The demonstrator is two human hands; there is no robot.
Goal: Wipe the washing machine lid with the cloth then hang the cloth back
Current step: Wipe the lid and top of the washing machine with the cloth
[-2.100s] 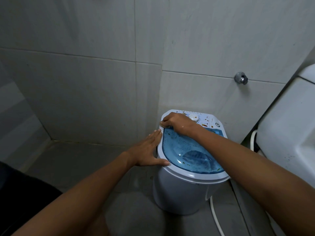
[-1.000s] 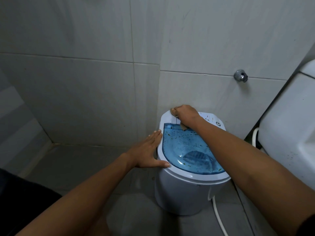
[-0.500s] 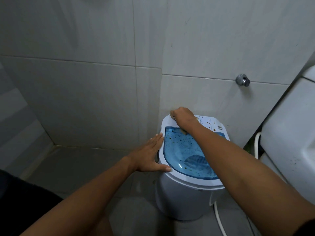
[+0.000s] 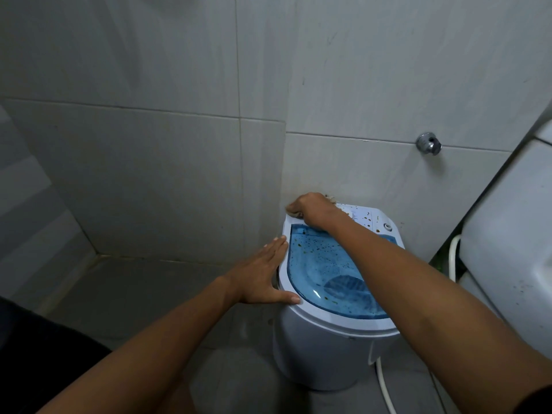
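A small white washing machine (image 4: 322, 354) stands on the floor by the tiled wall. Its translucent blue lid (image 4: 322, 264) is speckled with brown spots. My right hand (image 4: 313, 209) is at the far left corner of the white control panel, closed over a beige cloth (image 4: 331, 199) that pokes out past the knuckles and at the fingertips. Most of the cloth is hidden under the hand. My left hand (image 4: 263, 273) lies flat against the machine's left rim, fingers spread, thumb resting on the front edge.
A white toilet tank (image 4: 513, 240) stands close on the right. A chrome wall valve (image 4: 428, 144) sits above the machine. A white hose (image 4: 385, 389) runs down beside the machine's right side. Grey tiled floor extends to the left, wall right behind the machine.
My right hand has slid with the cloth from the lid's back edge up to the far left corner of the control panel. My left hand has stayed on the rim.
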